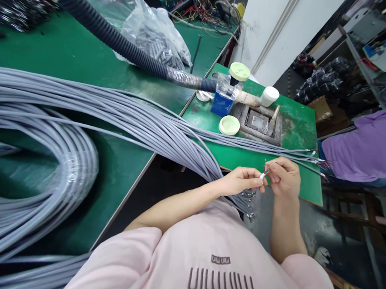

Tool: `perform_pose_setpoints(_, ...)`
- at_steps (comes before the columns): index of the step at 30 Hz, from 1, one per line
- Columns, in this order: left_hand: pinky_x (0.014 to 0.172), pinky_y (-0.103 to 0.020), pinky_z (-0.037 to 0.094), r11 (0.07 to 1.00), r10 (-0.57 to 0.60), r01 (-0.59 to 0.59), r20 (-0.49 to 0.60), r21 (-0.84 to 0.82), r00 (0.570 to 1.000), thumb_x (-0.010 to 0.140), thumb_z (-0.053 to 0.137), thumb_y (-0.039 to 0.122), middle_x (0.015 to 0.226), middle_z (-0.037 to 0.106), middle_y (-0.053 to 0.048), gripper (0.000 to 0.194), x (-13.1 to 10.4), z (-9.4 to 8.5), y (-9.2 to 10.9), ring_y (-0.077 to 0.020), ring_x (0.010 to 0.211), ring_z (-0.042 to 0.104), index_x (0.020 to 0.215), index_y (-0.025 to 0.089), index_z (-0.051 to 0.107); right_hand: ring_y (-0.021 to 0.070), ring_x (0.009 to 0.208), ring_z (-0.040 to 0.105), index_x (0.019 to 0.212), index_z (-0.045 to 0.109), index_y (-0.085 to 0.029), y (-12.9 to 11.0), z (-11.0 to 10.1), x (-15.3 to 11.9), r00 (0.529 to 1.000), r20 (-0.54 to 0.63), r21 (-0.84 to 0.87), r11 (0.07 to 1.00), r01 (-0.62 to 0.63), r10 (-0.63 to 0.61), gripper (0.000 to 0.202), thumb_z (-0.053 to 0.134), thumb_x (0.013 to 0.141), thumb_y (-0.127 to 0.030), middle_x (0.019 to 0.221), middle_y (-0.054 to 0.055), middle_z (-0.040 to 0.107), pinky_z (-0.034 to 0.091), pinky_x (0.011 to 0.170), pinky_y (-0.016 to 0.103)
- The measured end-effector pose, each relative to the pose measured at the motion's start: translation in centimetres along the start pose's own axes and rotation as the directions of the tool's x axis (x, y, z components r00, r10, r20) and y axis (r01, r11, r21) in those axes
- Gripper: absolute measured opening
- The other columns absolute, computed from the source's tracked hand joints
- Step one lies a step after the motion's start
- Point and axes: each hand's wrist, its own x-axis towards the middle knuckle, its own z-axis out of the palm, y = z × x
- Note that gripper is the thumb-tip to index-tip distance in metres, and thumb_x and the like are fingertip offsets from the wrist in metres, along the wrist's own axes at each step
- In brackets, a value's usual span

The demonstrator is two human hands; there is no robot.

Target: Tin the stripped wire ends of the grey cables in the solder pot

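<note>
My left hand (244, 180) pinches the white end of a grey cable (263, 175) between thumb and fingers, in front of my chest. Thin coloured wires stick out of that end toward my right hand (284, 173), whose thumb and fingers are closed on them. A thick bundle of grey cables (146, 121) crosses the green table from the left. Some of its ends lie at the table's right edge with red and dark wires showing, while other ends hang below my left hand.
A ribbed black hose (124, 46) reaches over the table (93, 65) to a soldering pot (259, 122). Around it stand a blue box (222, 103), a white jar (270, 96) and green lids (229, 125). At the right is a person in purple (366, 147).
</note>
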Motion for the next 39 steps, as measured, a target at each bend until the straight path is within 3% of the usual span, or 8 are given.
perform_pose_setpoints(10, 0.072, -0.024, 0.044, 1.0, 0.008, -0.008, -0.063, -0.01, 0.998, 0.075, 0.072, 0.052, 0.077, 0.066, -0.005, 0.044, -0.3, 0.0, 0.2, -0.0109, 0.073, 0.059, 0.09, 0.011, 0.067, 0.0047, 0.034, 0.029, 0.067, 0.073, -0.018, 0.7, 0.7, 0.1, 0.995, -0.067, 0.084, 0.994, 0.074, -0.068, 0.008, 0.076, 0.071, -0.025, 0.036, -0.009, 0.035, 0.027, 0.04, 0.022)
perform_pose_setpoints(16, 0.07, -0.023, 0.043, 0.999, -0.025, 0.019, -0.157, -0.042, 0.987, 0.073, 0.074, 0.052, 0.075, 0.068, -0.005, 0.044, -0.7, -0.4, -1.0, -0.0101, 0.069, 0.059, 0.088, 0.011, 0.068, 0.0045, 0.034, 0.026, 0.067, 0.067, -0.018, -1.1, -2.0, 1.2, 0.96, -0.18, 0.23, 0.939, 0.254, -0.215, 0.013, 0.075, 0.074, -0.026, 0.036, -0.01, 0.03, 0.026, 0.04, 0.02)
perform_pose_setpoints(18, 0.069, -0.022, 0.043, 0.998, -0.023, 0.01, -0.229, -0.058, 0.973, 0.072, 0.075, 0.052, 0.074, 0.068, -0.005, 0.045, -0.8, -0.5, -1.4, -0.0094, 0.067, 0.058, 0.088, 0.011, 0.068, 0.0054, 0.035, 0.029, 0.068, 0.069, -0.018, -1.1, -2.7, 1.0, 0.968, -0.148, 0.143, 0.964, 0.225, -0.204, 0.012, 0.074, 0.075, -0.026, 0.037, -0.009, 0.032, 0.026, 0.041, 0.021)
perform_pose_setpoints(20, 0.069, -0.022, 0.043, 0.998, -0.01, -0.005, -0.255, -0.057, 0.967, 0.072, 0.075, 0.052, 0.074, 0.069, -0.004, 0.045, -0.8, -0.5, -1.4, -0.0092, 0.067, 0.058, 0.089, 0.011, 0.069, 0.0063, 0.037, 0.033, 0.072, 0.072, -0.017, -0.6, -2.5, 0.4, 0.991, -0.08, -0.015, 0.995, 0.102, -0.103, 0.009, 0.075, 0.075, -0.025, 0.038, -0.008, 0.038, 0.026, 0.041, 0.022)
perform_pose_setpoints(24, 0.07, -0.022, 0.043, 0.999, 0.012, -0.022, -0.219, -0.043, 0.976, 0.073, 0.075, 0.051, 0.075, 0.068, -0.004, 0.044, -0.6, -0.4, -1.1, -0.0094, 0.068, 0.059, 0.09, 0.011, 0.068, 0.0062, 0.042, 0.035, 0.086, 0.076, -0.019, 0.8, -1.0, -0.7, 0.996, -0.012, -0.316, 0.945, -0.083, 0.084, 0.016, 0.076, 0.075, -0.03, 0.046, -0.006, 0.047, 0.024, 0.041, 0.02)
perform_pose_setpoints(27, 0.07, -0.022, 0.042, 0.999, 0.015, -0.021, -0.195, -0.029, 0.981, 0.073, 0.075, 0.051, 0.075, 0.069, -0.004, 0.043, -0.6, -0.3, -1.1, -0.0095, 0.067, 0.058, 0.09, 0.011, 0.068, 0.0056, 0.042, 0.035, 0.088, 0.076, -0.019, 1.1, 0.0, -0.6, 0.994, 0.01, -0.349, 0.932, -0.102, 0.112, 0.019, 0.076, 0.075, -0.033, 0.049, -0.005, 0.051, 0.024, 0.04, 0.02)
perform_pose_setpoints(33, 0.072, -0.023, 0.044, 0.998, 0.022, -0.035, -0.212, -0.058, 0.977, 0.074, 0.074, 0.049, 0.077, 0.069, -0.004, 0.042, -0.9, -0.5, -1.0, -0.0103, 0.069, 0.06, 0.092, 0.012, 0.069, 0.0057, 0.041, 0.036, 0.07, 0.073, -0.019, 1.8, 0.8, 0.0, 0.998, -0.07, -0.178, 0.984, -0.015, 0.003, 0.013, 0.08, 0.07, -0.03, 0.05, -0.004, 0.055, 0.027, 0.041, 0.02)
perform_pose_setpoints(39, 0.071, -0.022, 0.043, 0.988, 0.033, -0.074, -0.281, -0.136, 0.959, 0.075, 0.075, 0.046, 0.075, 0.069, -0.003, 0.038, -0.7, -1.0, -1.2, -0.0092, 0.069, 0.06, 0.092, 0.012, 0.07, 0.0097, 0.045, 0.048, 0.074, 0.076, -0.02, 2.7, 1.2, -1.2, 0.965, -0.202, -0.298, 0.949, 0.099, -0.164, 0.012, 0.079, 0.07, -0.031, 0.065, 0.001, 0.069, 0.038, 0.043, 0.024)
